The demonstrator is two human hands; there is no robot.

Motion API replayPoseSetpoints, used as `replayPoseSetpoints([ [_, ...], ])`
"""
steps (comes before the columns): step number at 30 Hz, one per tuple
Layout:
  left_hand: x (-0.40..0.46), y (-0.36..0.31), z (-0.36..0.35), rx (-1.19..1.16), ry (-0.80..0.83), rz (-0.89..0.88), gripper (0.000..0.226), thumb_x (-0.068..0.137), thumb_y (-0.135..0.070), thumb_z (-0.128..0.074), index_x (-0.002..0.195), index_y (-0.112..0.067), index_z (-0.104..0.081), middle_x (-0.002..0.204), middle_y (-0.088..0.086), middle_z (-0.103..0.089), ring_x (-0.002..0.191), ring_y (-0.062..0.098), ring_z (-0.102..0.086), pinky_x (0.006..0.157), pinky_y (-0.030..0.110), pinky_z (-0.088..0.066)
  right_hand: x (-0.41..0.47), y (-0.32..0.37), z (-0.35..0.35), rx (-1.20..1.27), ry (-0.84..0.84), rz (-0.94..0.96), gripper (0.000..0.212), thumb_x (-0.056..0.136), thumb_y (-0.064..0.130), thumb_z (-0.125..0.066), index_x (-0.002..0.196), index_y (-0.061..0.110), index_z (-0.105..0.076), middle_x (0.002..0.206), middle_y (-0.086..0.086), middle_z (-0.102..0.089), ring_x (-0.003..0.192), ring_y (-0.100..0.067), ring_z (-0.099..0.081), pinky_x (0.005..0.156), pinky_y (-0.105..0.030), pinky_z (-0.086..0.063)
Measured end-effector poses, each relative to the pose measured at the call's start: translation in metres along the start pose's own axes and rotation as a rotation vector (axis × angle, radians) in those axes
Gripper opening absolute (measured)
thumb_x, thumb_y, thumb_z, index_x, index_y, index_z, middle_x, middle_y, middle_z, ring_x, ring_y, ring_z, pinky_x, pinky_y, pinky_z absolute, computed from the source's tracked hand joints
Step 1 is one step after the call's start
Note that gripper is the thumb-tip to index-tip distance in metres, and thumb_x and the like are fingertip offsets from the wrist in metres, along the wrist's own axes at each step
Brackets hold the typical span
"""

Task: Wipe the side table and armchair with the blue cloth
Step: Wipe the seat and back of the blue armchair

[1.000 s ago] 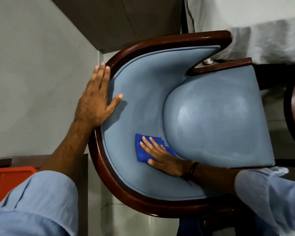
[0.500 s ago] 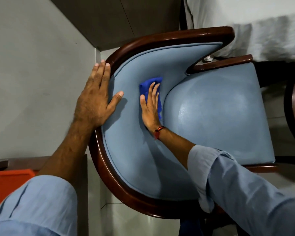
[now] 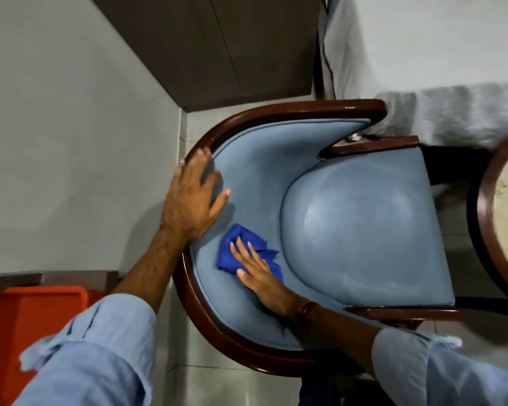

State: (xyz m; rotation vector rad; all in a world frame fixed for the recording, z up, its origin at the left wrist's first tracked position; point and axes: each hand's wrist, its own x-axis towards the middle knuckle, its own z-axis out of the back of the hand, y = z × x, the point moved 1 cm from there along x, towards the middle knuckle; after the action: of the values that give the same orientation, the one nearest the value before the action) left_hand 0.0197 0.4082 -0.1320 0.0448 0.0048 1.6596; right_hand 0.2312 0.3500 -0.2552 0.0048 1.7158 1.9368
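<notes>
Blue cloth (image 3: 248, 254) under right hand (image 3: 264, 278)

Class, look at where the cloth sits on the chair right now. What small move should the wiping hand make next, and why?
Probably slide the right hand and blue cloth along the curved padded backrest toward the far arm. The cloth lies flat under the palm low on the padding, the left hand braces the wooden rim, and the padding beyond lies uncovered.

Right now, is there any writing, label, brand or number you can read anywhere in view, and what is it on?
None: no readable text shows.
Armchair: no tag or brand in sight.
Blue cloth: no label in sight.
Orange bin: plain, nothing printed on the part in view.
</notes>
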Motion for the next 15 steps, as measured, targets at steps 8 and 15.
replayPoseSetpoints([
  [8,-0.039,-0.082,0.003,0.159,0.524,0.293,0.03,0.098,-0.031,-0.056,0.118,-0.011,-0.065,0.119,0.009,-0.066,0.111,0.027,-0.063,0.087,0.041,-0.055,-0.001,0.016,0.013,0.114,0.013,-0.092,0.097,0.099,0.054,-0.057,0.159,0.042,0.019,0.164,0.029,0.022,0.154,0.002,0.016,0.13,-0.058,0.004],
  [15,-0.027,-0.092,0.032,-0.17,0.454,0.61,0.024,0.101,-0.03,-0.057,0.107,-0.008,-0.065,0.113,0.013,-0.07,0.105,0.032,-0.067,0.089,0.042,-0.056,-0.026,0.011,0.076,0.072,-0.032,-0.194,0.104,0.093,0.068,-0.056,0.164,0.034,0.012,0.171,0.018,0.017,0.159,-0.009,0.014,0.13,-0.051,0.009],
])
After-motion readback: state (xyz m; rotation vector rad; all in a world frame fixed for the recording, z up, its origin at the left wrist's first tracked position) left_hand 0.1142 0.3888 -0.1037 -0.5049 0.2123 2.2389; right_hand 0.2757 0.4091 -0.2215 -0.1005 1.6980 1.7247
